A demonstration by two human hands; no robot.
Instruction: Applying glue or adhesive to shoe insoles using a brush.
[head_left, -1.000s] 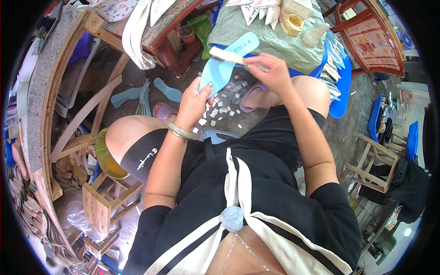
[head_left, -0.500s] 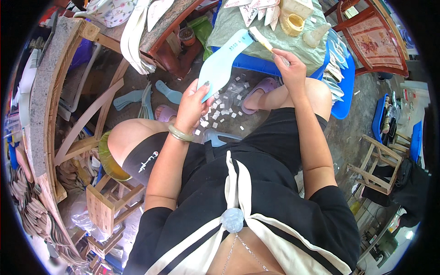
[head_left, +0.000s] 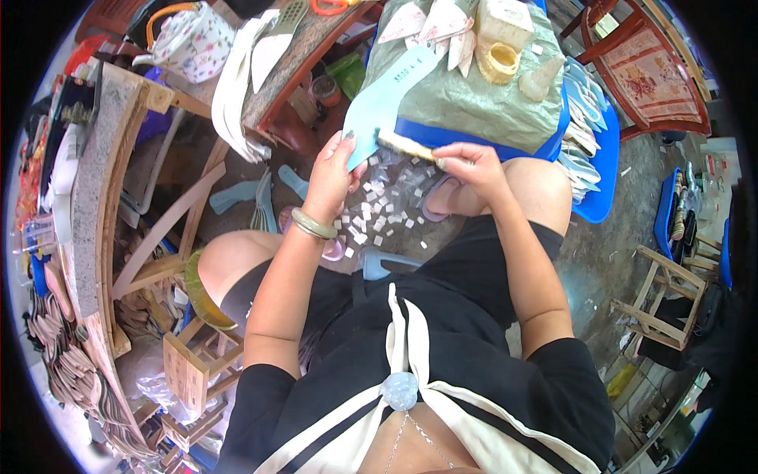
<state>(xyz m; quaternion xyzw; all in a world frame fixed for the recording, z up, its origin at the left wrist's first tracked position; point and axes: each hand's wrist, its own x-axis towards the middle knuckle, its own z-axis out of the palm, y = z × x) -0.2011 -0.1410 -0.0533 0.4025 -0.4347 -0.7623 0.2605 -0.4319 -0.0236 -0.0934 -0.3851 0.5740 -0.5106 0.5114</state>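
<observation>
A light blue shoe insole (head_left: pixel 377 110) is pinched at its wide end by my left hand (head_left: pixel 332 167), thumb on top. Its narrow end reaches toward the covered surface in front of me. My right hand (head_left: pixel 474 167) is closed round the handle of a brush (head_left: pixel 407 144), whose bristles meet the insole's right edge near my left thumb. Beyond the insole, white pointed pieces (head_left: pixel 442 24) with red marks lie on the greenish cover (head_left: pixel 442 103). A round yellowish pot (head_left: pixel 499 63) and a pale cone-shaped thing (head_left: pixel 541 79) stand to their right.
Small white squares (head_left: pixel 379 209) litter the floor between my feet. More blue insoles (head_left: pixel 237 196) lie at the left. A blue tub (head_left: pixel 596 182) of insoles stands at the right, with a wooden chair (head_left: pixel 647 71) beyond. A flowered teapot (head_left: pixel 189 43) sits at the far left.
The brush has moved from the insole's far, narrow end down to its near, wide end, my right hand coming nearer and leftward. My left hand still holds the insole.
</observation>
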